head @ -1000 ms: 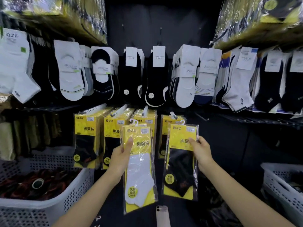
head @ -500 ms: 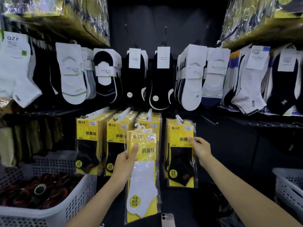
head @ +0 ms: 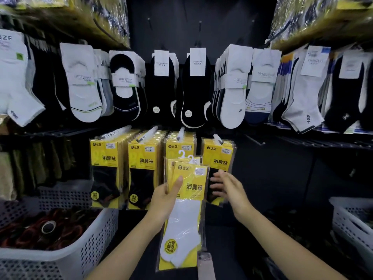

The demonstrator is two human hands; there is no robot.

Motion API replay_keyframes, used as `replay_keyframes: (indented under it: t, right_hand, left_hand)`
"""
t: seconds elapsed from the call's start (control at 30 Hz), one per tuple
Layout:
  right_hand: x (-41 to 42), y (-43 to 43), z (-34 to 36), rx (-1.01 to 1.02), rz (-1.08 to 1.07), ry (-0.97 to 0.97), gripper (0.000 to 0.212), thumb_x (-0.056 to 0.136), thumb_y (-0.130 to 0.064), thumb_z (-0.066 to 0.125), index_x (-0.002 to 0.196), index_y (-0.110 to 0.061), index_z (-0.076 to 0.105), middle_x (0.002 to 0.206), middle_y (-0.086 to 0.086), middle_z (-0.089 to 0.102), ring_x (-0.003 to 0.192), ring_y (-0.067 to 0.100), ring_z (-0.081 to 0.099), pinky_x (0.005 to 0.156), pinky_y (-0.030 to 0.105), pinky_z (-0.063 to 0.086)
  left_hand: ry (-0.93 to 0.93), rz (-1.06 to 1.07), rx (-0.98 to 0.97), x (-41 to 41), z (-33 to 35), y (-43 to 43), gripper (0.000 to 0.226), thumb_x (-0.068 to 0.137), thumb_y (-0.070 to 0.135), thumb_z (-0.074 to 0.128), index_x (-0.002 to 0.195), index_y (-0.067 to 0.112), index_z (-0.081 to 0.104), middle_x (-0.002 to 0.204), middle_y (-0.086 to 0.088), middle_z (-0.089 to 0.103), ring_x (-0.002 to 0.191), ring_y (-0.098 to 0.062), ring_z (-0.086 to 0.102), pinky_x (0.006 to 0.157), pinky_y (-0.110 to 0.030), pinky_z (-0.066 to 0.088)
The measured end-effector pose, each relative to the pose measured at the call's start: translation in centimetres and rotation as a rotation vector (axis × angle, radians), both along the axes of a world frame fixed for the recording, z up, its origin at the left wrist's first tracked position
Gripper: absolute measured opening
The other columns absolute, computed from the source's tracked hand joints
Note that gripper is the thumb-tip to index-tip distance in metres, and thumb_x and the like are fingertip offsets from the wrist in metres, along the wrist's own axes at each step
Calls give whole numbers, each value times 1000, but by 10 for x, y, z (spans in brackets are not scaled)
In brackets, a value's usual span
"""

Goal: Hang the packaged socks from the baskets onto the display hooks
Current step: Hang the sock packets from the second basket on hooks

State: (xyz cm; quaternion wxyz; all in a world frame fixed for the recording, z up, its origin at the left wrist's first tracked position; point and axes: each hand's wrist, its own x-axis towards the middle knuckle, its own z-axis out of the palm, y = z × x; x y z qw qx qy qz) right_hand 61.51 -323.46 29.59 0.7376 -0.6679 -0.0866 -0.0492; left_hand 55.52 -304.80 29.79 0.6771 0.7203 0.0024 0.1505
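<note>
Both at once: gripping white sock packs (head: 185,219) upright in left hand (head: 165,199), long axis 12-to-6 o'clock; holding right hand (head: 230,188) just beside, fingers (head: 217,179) spread and empty, packs at their 9 o'clock.

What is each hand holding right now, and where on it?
Left hand grips the white-sock packets at their yellow upper card, thumb on front. Right hand is open, holding nothing.

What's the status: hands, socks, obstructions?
Left hand grips white sock packs. Right hand open, at black pack on rightmost hook. Nothing in the way.
</note>
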Motion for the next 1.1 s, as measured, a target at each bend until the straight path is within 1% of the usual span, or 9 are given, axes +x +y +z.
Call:
replay_keyframes:
  t: [0.17,0.33,0.4,0.5,0.57,0.7,0.83,0.97,1.1]
  right_hand:
    - [-29,12,5,18,141,-91,23,84,-25,68,105,-16,66,98,1,75,80,14,72,56,18,53]
    - [-34,7,6,65,163,-71,22,87,-19,66,108,-13,65,99,3,75,87,18,73,61,21,56]
    - [-34,2,5,66,155,-50,20,89,-18,63,108,-13,63,96,4,75,86,19,73,62,23,57]
    - [-31,-6,-1,36,91,-25,18,91,-18,60,108,-12,63,95,5,76,86,18,73,69,25,58]
    - [-25,-13,-4,40,4,-9,14,92,-15,59,106,-11,63,95,6,75,86,18,72,70,25,58]
    - [-10,-28,6,60,-188,-44,5,94,-12,57,94,-15,62,95,5,72,81,13,69,61,17,55]
    - [8,-36,27,87,-267,-71,7,95,-12,56,100,-12,61,92,1,71,78,8,68,59,16,53]
    - [24,-33,39,33,-224,-107,11,94,-11,56,105,-11,59,87,-3,70,68,1,68,52,11,50]
    - [38,-24,38,-30,-195,-109,11,95,-7,54,106,-10,57,87,-1,68,71,5,67,50,12,50]
  left_hand:
    - [-5,-49,-22,-10,9,-13,41,81,48,59,98,13,71,91,-5,75,83,-20,72,78,-33,57]
    - [-4,-49,25,-16,12,-11,53,80,58,50,95,12,72,88,-1,76,83,-11,71,74,-22,56]
    - [9,-34,35,-15,12,-7,44,88,56,44,83,20,70,72,16,72,69,8,66,56,-5,45]
    - [23,68,44,-15,15,-3,49,88,57,42,57,20,40,36,13,40,49,-4,48,53,-12,35]
    - [19,126,60,-13,15,4,54,88,58,41,55,16,29,38,13,31,47,-3,38,61,-18,33]
    - [18,142,86,-8,12,23,49,93,54,39,68,11,38,70,6,40,64,-3,42,61,-14,29]
    - [19,174,100,-2,11,30,43,93,55,38,71,18,37,68,10,32,59,-1,30,54,-16,23]
    - [2,196,88,0,8,28,48,93,53,40,65,14,32,60,-1,30,59,-13,32,56,-17,26]
    - [-18,191,89,6,3,27,51,90,55,41,60,16,26,45,12,23,51,-10,25,55,-19,26]
